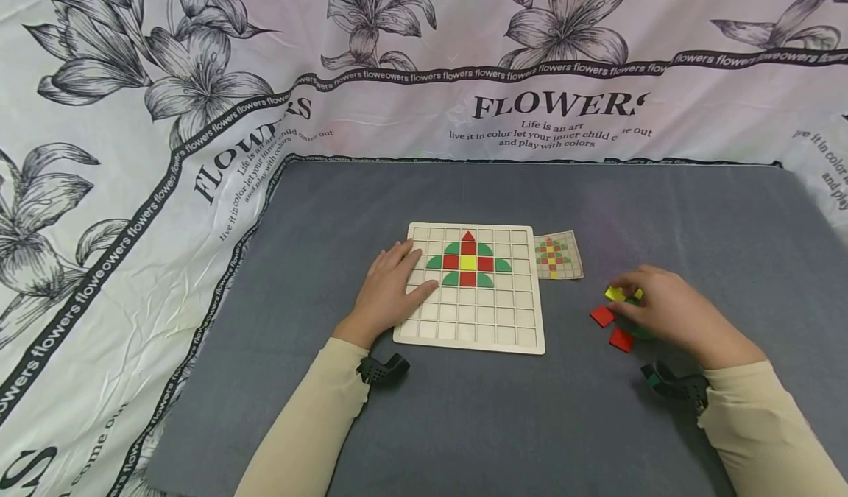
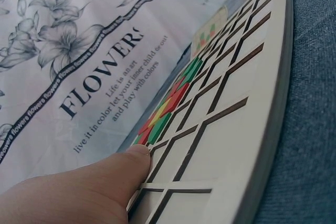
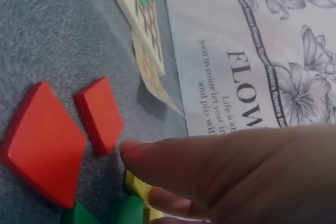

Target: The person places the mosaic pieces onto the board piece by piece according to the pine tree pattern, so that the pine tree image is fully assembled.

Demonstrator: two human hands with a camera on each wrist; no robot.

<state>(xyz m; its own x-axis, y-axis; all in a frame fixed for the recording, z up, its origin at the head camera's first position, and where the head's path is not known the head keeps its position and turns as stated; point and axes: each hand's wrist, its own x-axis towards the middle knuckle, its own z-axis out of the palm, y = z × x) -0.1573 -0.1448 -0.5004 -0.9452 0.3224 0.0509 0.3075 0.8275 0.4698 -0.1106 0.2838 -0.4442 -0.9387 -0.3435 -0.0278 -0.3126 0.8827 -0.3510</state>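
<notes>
A pale square grid board lies on the grey table, with red, green and yellow tiles forming a flower-like pattern in its upper half. My left hand rests on the board's left edge, thumb lying over the grid. Off to the right, my right hand reaches over a small group of loose tiles. Its fingers touch a yellow tile, while the thumb stands apart from them. Two red tiles lie nearby, and green tiles are partly hidden under the hand.
A small pattern card shows beside the board's right edge, bearing a similar coloured design. The grey tabletop reaches to a white floral cloth at the back and left. Dark bands sit on both wrists.
</notes>
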